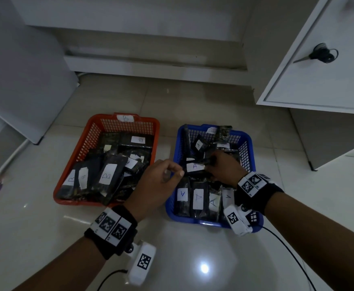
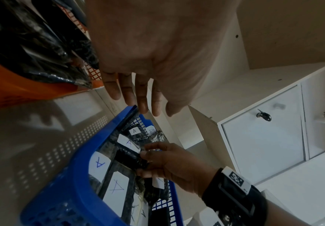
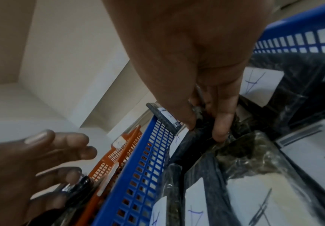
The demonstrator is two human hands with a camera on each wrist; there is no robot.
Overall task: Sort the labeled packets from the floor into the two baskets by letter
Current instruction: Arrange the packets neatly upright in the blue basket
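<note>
Over blue basket [image 1: 248,143], right hand [image 1: 224,164], fingers curled.

2 baskets sit on the floor: 1 orange basket [image 1: 92,131] tagged B and 1 blue basket [image 1: 248,148] holding A packets. Along the blue basket's near edge 4 A-labelled packets [image 1: 198,199] stand side by side. 2 hands are in view, and 1 pair of scissors [image 1: 319,54] lies on the desk
</note>
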